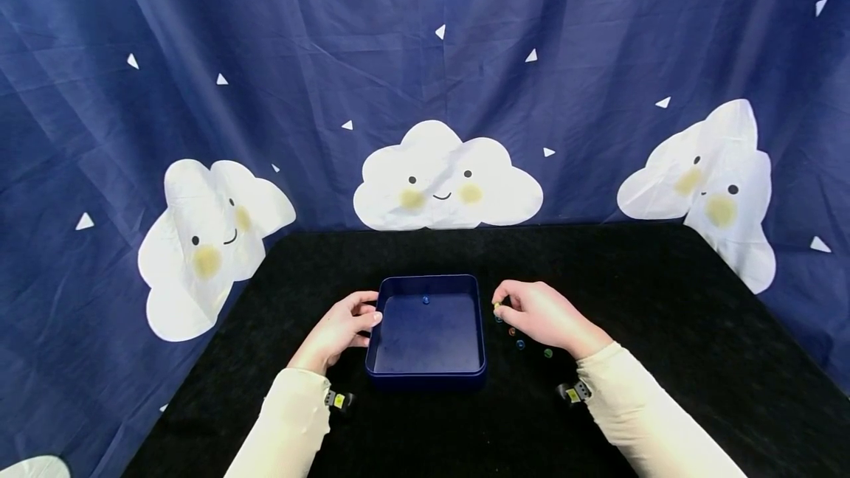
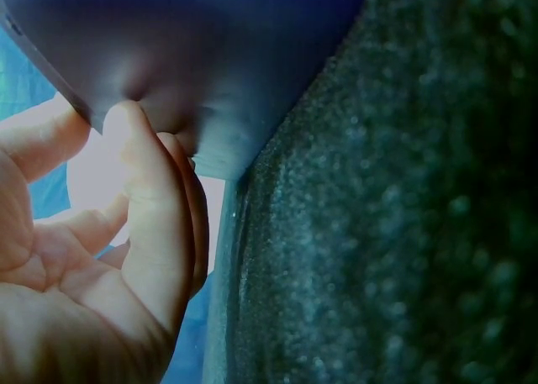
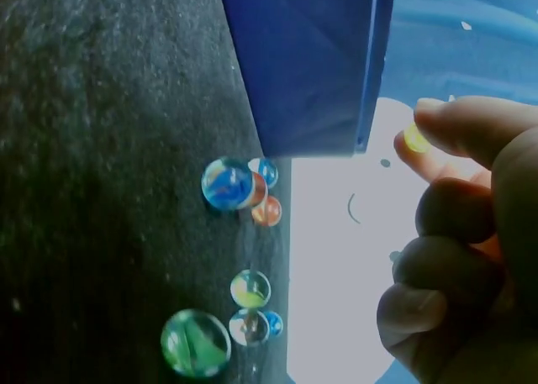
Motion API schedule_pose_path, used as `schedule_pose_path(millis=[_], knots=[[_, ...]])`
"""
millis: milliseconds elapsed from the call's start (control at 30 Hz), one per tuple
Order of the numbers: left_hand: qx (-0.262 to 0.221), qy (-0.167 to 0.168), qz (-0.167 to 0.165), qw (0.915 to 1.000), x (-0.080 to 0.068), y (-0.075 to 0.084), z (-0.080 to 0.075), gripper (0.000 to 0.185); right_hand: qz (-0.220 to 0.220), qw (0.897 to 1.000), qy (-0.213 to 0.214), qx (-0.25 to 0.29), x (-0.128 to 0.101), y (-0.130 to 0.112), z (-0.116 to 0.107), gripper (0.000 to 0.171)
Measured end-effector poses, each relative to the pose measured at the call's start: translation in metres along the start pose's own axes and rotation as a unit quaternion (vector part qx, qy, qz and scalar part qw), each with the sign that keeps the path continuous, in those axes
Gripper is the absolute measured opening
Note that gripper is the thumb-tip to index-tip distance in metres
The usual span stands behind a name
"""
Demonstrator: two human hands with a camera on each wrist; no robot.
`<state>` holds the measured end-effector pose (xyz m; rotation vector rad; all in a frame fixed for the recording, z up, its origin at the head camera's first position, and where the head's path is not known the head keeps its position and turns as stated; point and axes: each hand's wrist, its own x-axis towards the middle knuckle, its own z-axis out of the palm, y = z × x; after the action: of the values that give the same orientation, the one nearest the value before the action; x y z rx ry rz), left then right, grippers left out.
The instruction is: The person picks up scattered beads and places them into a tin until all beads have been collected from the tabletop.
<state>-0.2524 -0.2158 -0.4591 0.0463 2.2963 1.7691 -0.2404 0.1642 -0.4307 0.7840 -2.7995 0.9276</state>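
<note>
A dark blue square tray [image 1: 428,349] with raised walls stands on the black tabletop, one blue marble [image 1: 426,300] lying near its far wall. My left hand [image 1: 341,327] holds the tray's left side, thumb at the rim and fingertips pressed to the outer wall. Just beyond the right wall, my right hand [image 1: 547,316] pinches a yellow marble [image 3: 415,139] between thumb and index finger, raised about rim height in the right wrist view. Below and beside that hand lie loose marbles, among them a green marble [image 3: 195,344], a blue marble [image 3: 227,184] and an orange marble [image 3: 267,211].
Black cloth [image 1: 425,434] covers the table. Behind it hangs a blue curtain [image 1: 319,43] with white clouds and small triangles. A small dark device [image 1: 340,400] is strapped at the left wrist and another device [image 1: 572,392] at the right.
</note>
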Motion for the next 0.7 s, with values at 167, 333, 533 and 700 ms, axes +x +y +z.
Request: schedule_pose_path(millis=[167,333,533,700], knots=[[-0.001,-0.002,0.002,1.0,-0.001,0.002,0.001,0.049,-0.019,1.0,0.01,-0.01,0.003,-0.008,0.004,0.008],[0.001,0.0,0.003,1.0,-0.002,0.002,0.001,0.05,-0.038,0.999,0.016,-0.019,0.007,-0.015,0.009,0.01],[-0.002,0.001,0.003,1.0,-0.001,0.0,0.001,0.05,-0.045,0.998,0.003,-0.031,0.012,-0.022,0.014,0.011],[-0.005,0.0,0.004,1.0,0.0,-0.001,0.001,0.049,-0.048,0.998,-0.001,-0.044,0.014,-0.029,0.017,0.01]])
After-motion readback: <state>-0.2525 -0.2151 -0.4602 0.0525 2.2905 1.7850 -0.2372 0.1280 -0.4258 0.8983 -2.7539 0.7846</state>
